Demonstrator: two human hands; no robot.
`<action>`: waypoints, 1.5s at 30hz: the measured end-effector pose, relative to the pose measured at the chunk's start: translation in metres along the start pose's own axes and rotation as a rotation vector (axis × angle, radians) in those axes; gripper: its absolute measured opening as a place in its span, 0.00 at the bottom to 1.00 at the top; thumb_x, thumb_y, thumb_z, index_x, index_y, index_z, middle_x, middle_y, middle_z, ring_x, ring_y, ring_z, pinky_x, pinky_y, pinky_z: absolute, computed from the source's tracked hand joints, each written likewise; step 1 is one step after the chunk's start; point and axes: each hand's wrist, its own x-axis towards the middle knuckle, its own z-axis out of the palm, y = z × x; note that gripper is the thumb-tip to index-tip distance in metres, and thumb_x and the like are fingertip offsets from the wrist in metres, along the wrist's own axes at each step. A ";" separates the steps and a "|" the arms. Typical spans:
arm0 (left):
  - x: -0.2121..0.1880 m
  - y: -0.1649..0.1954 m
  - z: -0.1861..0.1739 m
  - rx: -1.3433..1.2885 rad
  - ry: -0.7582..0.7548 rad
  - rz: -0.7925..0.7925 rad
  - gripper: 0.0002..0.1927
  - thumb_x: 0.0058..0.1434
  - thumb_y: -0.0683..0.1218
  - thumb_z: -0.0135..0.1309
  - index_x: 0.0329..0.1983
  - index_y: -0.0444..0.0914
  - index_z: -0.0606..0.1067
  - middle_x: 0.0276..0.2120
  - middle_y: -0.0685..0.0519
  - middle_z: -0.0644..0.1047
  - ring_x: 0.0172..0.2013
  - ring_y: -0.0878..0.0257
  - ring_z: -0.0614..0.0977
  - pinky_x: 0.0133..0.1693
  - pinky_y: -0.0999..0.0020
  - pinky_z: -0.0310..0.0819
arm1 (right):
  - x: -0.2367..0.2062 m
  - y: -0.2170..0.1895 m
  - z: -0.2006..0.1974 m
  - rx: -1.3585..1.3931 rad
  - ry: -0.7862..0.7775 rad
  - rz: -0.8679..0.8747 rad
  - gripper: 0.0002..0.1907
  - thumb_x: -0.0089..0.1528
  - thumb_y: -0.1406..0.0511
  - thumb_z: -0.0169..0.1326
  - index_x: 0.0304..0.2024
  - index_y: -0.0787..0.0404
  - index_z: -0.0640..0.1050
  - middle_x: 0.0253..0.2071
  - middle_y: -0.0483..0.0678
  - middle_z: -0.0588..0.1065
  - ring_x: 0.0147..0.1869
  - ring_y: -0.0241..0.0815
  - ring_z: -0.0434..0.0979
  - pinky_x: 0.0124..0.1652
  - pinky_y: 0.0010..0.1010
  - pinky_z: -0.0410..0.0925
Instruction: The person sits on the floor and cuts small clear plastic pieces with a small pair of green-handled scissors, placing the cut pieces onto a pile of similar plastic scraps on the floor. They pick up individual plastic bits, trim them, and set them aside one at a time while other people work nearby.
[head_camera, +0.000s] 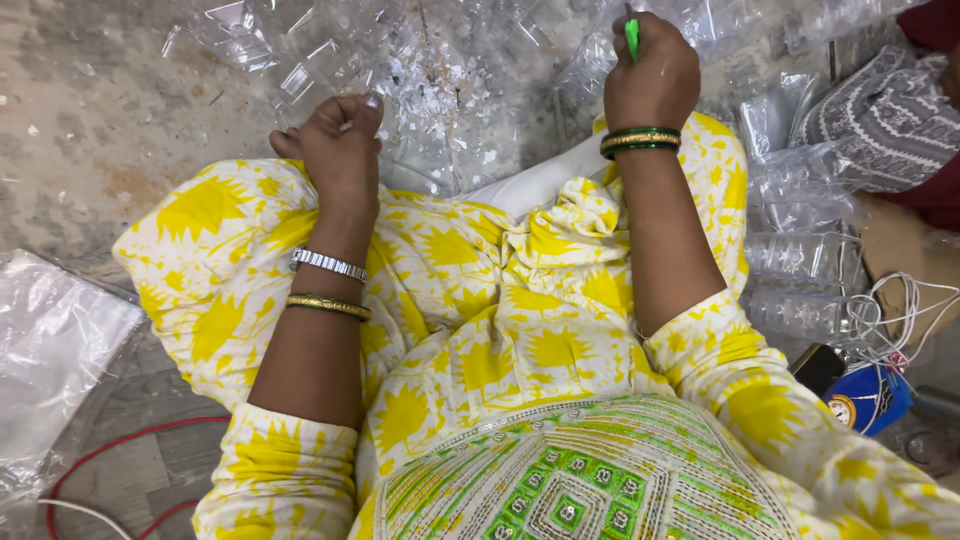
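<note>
A: What are the hands doing?
B: The right hand (652, 72) is gripping a green tool (632, 38) above the clear plastic pile (440, 70). The left hand (338, 140) is clenching at the pile's near edge; I cannot tell whether it is holding anything.

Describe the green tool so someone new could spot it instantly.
Start at the yellow-and-white patterned lap filling the frame, then follow the right arm up to the green bangles. Just above, the right hand is closed around a thin bright green tool. It is the only vivid green thing among the clear plastic pieces.
</note>
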 end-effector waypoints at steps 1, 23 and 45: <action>0.000 0.000 0.000 -0.006 -0.010 0.036 0.10 0.63 0.51 0.62 0.35 0.40 0.81 0.21 0.58 0.76 0.36 0.67 0.74 0.70 0.72 0.45 | 0.002 0.000 0.003 -0.024 -0.031 0.028 0.06 0.58 0.71 0.63 0.37 0.58 0.84 0.36 0.56 0.81 0.40 0.60 0.80 0.38 0.45 0.71; 0.012 -0.014 0.009 -0.124 -0.079 0.027 0.18 0.71 0.54 0.51 0.31 0.37 0.76 0.25 0.59 0.80 0.23 0.73 0.75 0.42 0.83 0.68 | 0.002 -0.033 0.100 0.165 -0.190 -0.139 0.28 0.52 0.78 0.56 0.56 0.63 0.77 0.58 0.65 0.71 0.57 0.65 0.76 0.56 0.43 0.70; 0.019 -0.029 0.014 -0.180 -0.124 0.066 0.09 0.66 0.46 0.57 0.34 0.37 0.76 0.24 0.58 0.77 0.22 0.72 0.75 0.28 0.77 0.69 | -0.024 -0.053 0.096 -0.049 -0.418 0.055 0.15 0.57 0.63 0.61 0.46 0.51 0.76 0.39 0.56 0.78 0.43 0.62 0.78 0.39 0.50 0.71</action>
